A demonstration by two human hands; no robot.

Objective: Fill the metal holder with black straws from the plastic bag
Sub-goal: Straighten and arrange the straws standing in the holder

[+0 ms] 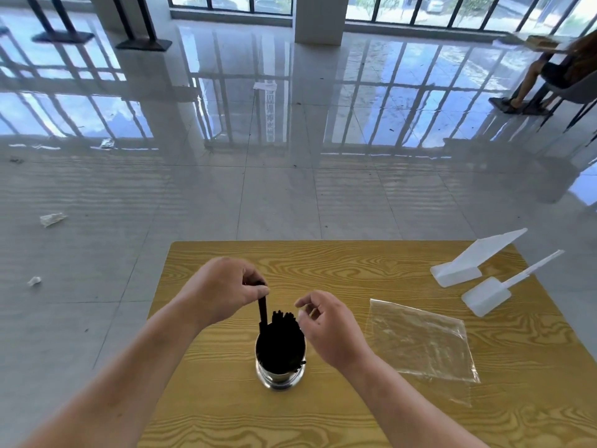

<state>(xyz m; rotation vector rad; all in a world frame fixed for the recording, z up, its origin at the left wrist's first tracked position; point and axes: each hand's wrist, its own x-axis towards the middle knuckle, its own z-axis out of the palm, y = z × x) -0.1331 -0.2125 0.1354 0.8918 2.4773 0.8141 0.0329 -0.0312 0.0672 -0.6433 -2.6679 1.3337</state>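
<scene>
At a yellow wood-grain table (323,260), a person's left hand (226,286) pinches the upper end of a single thin black straw (262,310) between thumb and curled fingers. The straw's long axis runs close to vertical. Its top leans slightly to the left under the fingers and its lower end points down into the left side of a shiny round metal holder (279,379).

The holder stands upright on the table near the front edge, between the two forearms. It is packed with a dense bundle of black straws (281,337), all standing on end with their tips pointing up above the rim. The single straw rises higher than the bundle.

The right hand (326,328) hovers just beside the straw tips on the holder's right. Its fingers are loosely curled, with a gap between thumb and forefinger, and it grips nothing.

A flat, clear plastic bag (420,344) lies on the table to the right of the holder, apart from both hands. Two white plastic scoops (484,297) rest near the table's far right corner, handles pointing away and to the right.

Beyond the table, scraps of litter (51,218) dot a glossy tiled floor (290,189). A seated person (549,76) is partly visible at upper right.
</scene>
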